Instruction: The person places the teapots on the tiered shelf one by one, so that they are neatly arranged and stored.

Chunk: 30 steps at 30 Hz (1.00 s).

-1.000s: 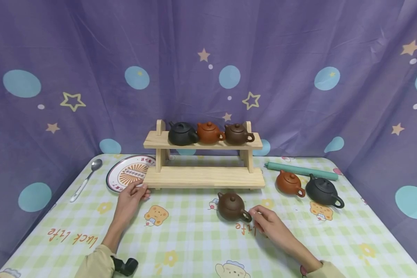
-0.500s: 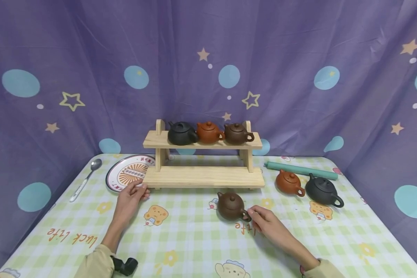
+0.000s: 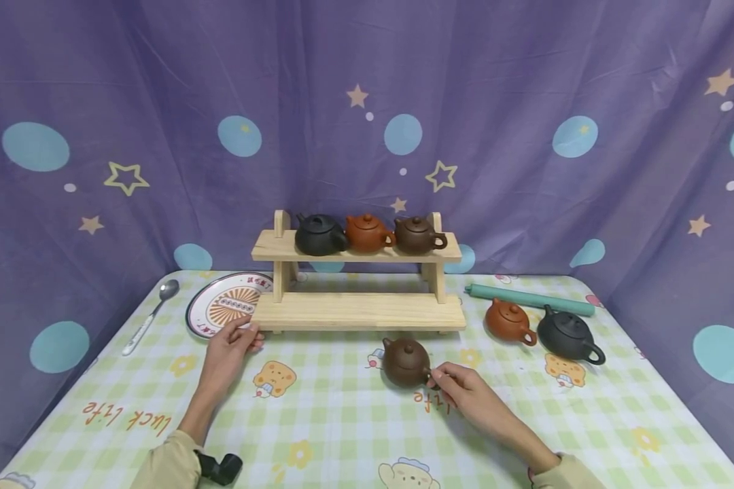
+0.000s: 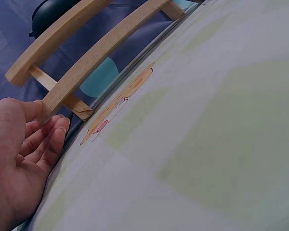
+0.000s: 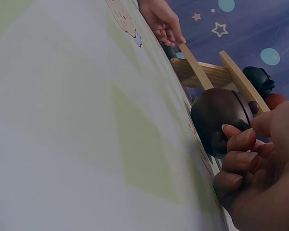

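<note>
My right hand [image 3: 472, 395] pinches the handle of a dark brown teapot [image 3: 406, 363] standing on the tablecloth in front of a two-tier wooden shelf [image 3: 357, 312]. In the right wrist view, curled fingers [image 5: 241, 151] cover most of that handle. At the shelf's left end, my left hand [image 3: 228, 353] grips the corner of the lower board, thumb above and fingers below, as the left wrist view shows. Along the upper board sit a black teapot [image 3: 320, 236], an orange-brown teapot [image 3: 368, 235] and another dark brown teapot [image 3: 416, 237], spouts to the left.
Right of the shelf stand a second orange-brown teapot [image 3: 508, 322] and a second black teapot [image 3: 567, 335], with a green rolled-up cylinder [image 3: 532, 299] behind them. A patterned plate [image 3: 204, 312] lies partly behind the shelf's left end. A spoon [image 3: 153, 316] rests farther left.
My right hand has shifted slightly left, from the tip of the brown teapot's handle to a pinch around it. The teapot and my left hand stay in place.
</note>
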### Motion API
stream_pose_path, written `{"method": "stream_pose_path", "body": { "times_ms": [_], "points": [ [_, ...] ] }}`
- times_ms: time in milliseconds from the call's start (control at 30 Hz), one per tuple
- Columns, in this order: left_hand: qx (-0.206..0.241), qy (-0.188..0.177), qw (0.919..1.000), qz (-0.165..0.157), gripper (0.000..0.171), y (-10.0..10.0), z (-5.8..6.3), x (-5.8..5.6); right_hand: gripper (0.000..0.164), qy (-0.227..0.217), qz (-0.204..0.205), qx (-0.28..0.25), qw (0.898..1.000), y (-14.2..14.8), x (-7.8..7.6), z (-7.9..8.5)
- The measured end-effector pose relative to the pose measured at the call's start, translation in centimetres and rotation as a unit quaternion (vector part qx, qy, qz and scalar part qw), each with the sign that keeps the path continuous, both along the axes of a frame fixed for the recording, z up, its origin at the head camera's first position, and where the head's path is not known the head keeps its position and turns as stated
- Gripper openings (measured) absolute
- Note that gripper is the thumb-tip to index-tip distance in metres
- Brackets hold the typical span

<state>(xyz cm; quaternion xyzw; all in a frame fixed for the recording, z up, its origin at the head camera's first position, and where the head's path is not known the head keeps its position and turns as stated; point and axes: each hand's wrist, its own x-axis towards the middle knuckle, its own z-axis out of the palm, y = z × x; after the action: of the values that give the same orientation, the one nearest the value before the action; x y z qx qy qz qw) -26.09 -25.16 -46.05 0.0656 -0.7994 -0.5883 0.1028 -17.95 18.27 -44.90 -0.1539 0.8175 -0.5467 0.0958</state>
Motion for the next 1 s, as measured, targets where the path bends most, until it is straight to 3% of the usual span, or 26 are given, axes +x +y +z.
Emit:
{"method": "stream_pose_path", "body": {
  "times_ms": [300, 1000],
  "points": [
    [0.001, 0.003, 1.0, 0.002, 0.044, -0.03, 0.0, 0.03, 0.037, 0.008, 0.002, 0.003, 1.0, -0.03, -0.02, -0.01],
    [0.015, 0.004, 0.9999, -0.004, 0.045, -0.01, -0.16, -0.04, 0.031, 0.02, -0.049, 0.0, 0.999, -0.48, -0.11, -0.31]
  ]
}}
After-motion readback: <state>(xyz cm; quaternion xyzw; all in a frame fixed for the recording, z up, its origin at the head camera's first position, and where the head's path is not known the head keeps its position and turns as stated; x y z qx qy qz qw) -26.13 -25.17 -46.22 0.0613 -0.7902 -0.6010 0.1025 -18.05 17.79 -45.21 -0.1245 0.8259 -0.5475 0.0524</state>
